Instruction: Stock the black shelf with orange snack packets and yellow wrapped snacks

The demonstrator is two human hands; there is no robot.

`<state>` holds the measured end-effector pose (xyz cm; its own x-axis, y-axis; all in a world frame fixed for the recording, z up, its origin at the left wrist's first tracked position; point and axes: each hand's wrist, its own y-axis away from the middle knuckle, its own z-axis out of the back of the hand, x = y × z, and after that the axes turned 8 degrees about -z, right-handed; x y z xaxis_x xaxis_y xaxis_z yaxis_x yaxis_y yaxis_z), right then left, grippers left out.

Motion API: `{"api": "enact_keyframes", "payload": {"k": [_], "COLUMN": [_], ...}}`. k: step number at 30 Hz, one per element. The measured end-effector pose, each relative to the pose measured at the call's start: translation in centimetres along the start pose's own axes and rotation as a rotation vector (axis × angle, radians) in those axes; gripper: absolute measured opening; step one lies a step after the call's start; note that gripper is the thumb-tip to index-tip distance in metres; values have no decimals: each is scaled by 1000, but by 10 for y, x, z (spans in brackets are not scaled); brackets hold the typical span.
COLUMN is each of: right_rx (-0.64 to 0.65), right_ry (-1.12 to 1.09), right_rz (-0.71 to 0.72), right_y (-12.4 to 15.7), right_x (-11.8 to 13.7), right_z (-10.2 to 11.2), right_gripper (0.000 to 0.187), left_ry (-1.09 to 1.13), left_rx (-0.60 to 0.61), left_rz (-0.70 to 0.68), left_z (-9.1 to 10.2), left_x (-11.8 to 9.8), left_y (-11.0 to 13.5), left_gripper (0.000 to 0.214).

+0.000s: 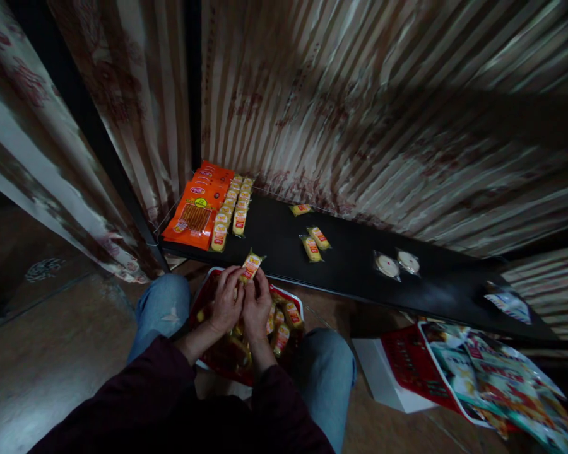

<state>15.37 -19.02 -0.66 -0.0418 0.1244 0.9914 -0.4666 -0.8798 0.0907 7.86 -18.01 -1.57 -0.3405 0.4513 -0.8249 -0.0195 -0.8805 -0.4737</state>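
Observation:
Between my two hands is a small yellow wrapped snack cake [251, 267] with an orange and white label. The fingers of my left hand [228, 296] close on its left side, and my right hand [257, 306] grips its lower end. Below them, between my knees, a red basket [299, 301] with a white rim holds several more of these cakes [281, 338]. Ahead on the black shelf [269, 236], rows of the same cakes [239, 217] stand beside orange snack packets [196, 211]. Farther right lie a pair of cakes [312, 248] and a single one [301, 209].
Two round white packaged items [387, 265] and a blue-and-white packet [507, 302] lie on the shelf's right part. On the floor at right are a white box [383, 376] and a second red basket [414, 362] with large bags [506, 384]. Striped curtains [288, 94] hang behind.

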Motion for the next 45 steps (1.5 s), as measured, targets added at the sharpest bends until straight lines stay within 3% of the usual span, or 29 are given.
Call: {"api": "enact_keyframes", "payload": {"k": [7, 15, 30, 45], "right_rx": [5, 44, 38, 27], "right_ry": [-35, 2, 299, 425], "right_rz": [47, 103, 183, 177], "right_y": [-29, -64, -100, -105], "right_x": [6, 7, 12, 9], "right_z": [-19, -33, -49, -55], "right_gripper": [41, 41, 38, 43], "left_ry": [-74, -64, 71, 20], "left_rx": [-49, -56, -50, -5], "left_rz": [-161, -195, -142, -73], "left_z": [-6, -8, -11, -18], "left_x": [21, 30, 39, 45], "left_y": [-22, -42, -56, -58], "left_gripper": [35, 40, 44, 50]}}
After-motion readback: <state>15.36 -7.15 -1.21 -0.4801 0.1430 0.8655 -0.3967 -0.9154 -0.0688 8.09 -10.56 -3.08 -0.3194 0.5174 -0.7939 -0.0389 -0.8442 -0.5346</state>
